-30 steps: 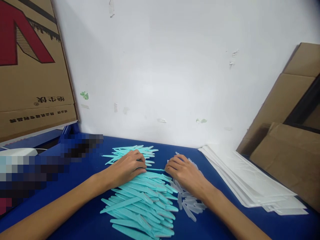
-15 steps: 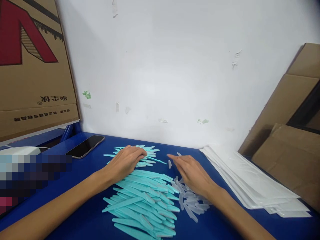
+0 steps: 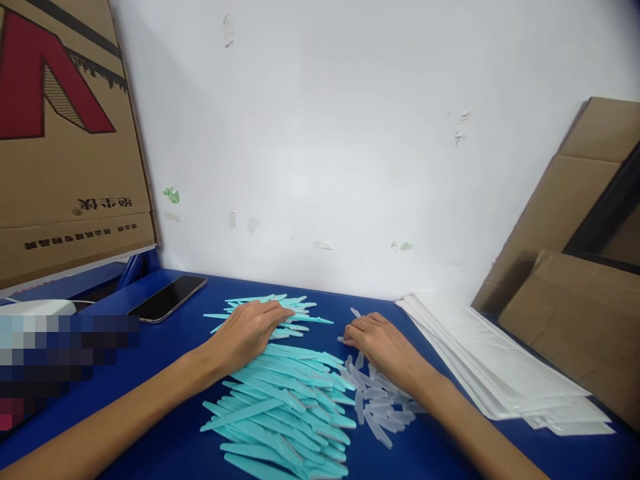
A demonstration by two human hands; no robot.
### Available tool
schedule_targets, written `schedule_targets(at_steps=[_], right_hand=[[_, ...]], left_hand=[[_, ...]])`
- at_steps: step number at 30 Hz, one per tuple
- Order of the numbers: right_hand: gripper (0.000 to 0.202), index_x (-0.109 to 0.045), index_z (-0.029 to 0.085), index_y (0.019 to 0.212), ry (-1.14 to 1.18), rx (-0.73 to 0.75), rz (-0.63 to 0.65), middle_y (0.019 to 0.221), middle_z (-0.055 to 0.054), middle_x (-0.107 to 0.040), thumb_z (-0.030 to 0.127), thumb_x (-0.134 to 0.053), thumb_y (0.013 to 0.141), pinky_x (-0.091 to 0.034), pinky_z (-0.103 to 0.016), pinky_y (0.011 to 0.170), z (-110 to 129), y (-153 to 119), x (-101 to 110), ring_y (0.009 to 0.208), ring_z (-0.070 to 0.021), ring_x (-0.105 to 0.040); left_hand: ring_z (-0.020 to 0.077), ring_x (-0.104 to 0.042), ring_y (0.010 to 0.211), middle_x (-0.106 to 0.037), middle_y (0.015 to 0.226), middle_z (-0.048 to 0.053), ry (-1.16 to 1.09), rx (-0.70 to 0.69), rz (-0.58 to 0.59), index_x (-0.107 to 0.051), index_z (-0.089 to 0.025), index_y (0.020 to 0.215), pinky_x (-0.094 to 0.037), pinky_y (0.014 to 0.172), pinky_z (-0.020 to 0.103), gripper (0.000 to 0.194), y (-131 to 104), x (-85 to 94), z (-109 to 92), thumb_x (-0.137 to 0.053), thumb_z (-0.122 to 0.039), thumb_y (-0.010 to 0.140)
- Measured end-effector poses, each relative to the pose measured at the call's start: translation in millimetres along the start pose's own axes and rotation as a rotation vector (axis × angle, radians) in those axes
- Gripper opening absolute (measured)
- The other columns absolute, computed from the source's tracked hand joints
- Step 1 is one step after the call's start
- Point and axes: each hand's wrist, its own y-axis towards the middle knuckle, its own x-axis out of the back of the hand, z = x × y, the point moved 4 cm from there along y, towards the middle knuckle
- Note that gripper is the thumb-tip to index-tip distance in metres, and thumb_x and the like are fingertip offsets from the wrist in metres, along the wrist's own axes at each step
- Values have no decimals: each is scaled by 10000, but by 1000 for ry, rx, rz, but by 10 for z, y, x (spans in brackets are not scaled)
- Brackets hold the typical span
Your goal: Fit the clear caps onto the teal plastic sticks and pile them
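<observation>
My left hand (image 3: 253,330) is closed on a teal eyebrow razor (image 3: 320,321), whose blade end points right. Behind that hand lies a smaller pile of teal razors (image 3: 300,308). A bigger heap of the same razors (image 3: 285,413) spreads out nearer to me. My right hand (image 3: 377,343) is closed, fingertips pinched at a small translucent blade cap (image 3: 342,340). Below the right hand several loose translucent caps (image 3: 383,403) are scattered, partly covered by the wrist. One more cap (image 3: 355,312) lies just beyond its fingers.
A phone (image 3: 167,299) lies at the back left of the blue table (image 3: 150,373). Flat white bags (image 3: 500,367) are stacked on the right. Cardboard stands at the left (image 3: 75,167) and right (image 3: 570,320). A white wall (image 3: 320,153) closes off the back.
My right hand has curled its outstretched fingers and closed them at a cap. The left hand stays over the smaller pile, still holding the razor. The view has shifted slightly.
</observation>
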Motion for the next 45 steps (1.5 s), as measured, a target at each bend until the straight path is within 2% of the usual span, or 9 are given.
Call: schedule_targets(at_steps=[3, 6, 9, 12, 14, 18, 25, 37, 45], right_hand=[[173, -631, 181, 959, -59, 28, -31, 833, -47, -734, 126, -488, 1039, -451, -383, 870, 24, -9, 21, 796, -219, -698], [147, -610, 182, 1013, -41, -52, -73, 744, -36, -708, 169, -468, 1051, -476, -339, 733, -7, -44, 59, 704, -221, -671], [142, -595, 186, 1068, 40, -124, -128, 826, -48, -726, 212, -456, 1061, -476, -312, 644, -34, -75, 78, 721, -222, -678], [155, -594, 192, 1128, 112, -98, -204, 973, -68, -738, 191, -455, 1057, -513, -333, 740, -22, -87, 86, 871, -228, -701], [163, -616, 203, 1131, 134, -88, -235, 1000, -64, -742, 190, -476, 1050, -519, -343, 766, -20, -89, 90, 924, -234, -703], [184, -669, 211, 1111, 133, -91, -295, 955, -48, -756, 219, -496, 1048, -514, -356, 757, -31, -103, 127, 878, -229, -713], [322, -701, 204, 1152, 78, -92, -333, 951, -74, -747, 280, -396, 1085, -510, -349, 745, -44, -111, 148, 828, -212, -701], [431, -658, 209, 880, 33, -238, -385, 835, -44, -694, 363, -321, 1101, -420, -313, 639, -93, -127, 152, 688, -188, -641], [467, -669, 200, 875, 20, -156, -390, 802, -50, -699, 342, -290, 1107, -439, -318, 637, 20, -88, 189, 673, -182, -637]], left_hand=[[242, -718, 833, -760, 1007, 85, 9, -17, -19, -678, -171, 1184, -547, 687, 341, 332, -8, 0, -8, -375, -166, 1048], [244, -719, 840, -761, 1010, 84, 8, -23, -36, -669, -173, 1196, -551, 685, 343, 333, -13, 5, -12, -369, -168, 1051], [246, -719, 849, -760, 1018, 87, 10, -23, -47, -668, -175, 1187, -558, 695, 350, 319, -15, 12, -16, -379, -176, 1052], [239, -720, 865, -760, 1013, 84, 16, -21, -48, -666, -179, 1167, -562, 717, 345, 309, -10, 14, -16, -379, -175, 1051], [238, -719, 867, -759, 1002, 80, 14, -19, -46, -661, -178, 1164, -561, 715, 343, 308, -3, 14, -15, -374, -184, 1055], [237, -717, 862, -755, 991, 76, 5, -6, -33, -656, -176, 1166, -557, 712, 343, 314, 10, 24, -20, -361, -194, 1060], [233, -717, 837, -757, 1012, 83, 11, 3, -52, -651, -181, 1164, -554, 723, 346, 317, 7, 64, -34, -351, -217, 1067], [223, -715, 816, -755, 963, 68, -16, -40, -35, -634, -177, 1144, -529, 693, 321, 331, 25, 53, -80, -318, -254, 1086], [203, -703, 825, -742, 993, 65, -71, -42, -13, -626, -180, 1151, -527, 707, 307, 311, 19, 62, -105, -330, -246, 1081]])
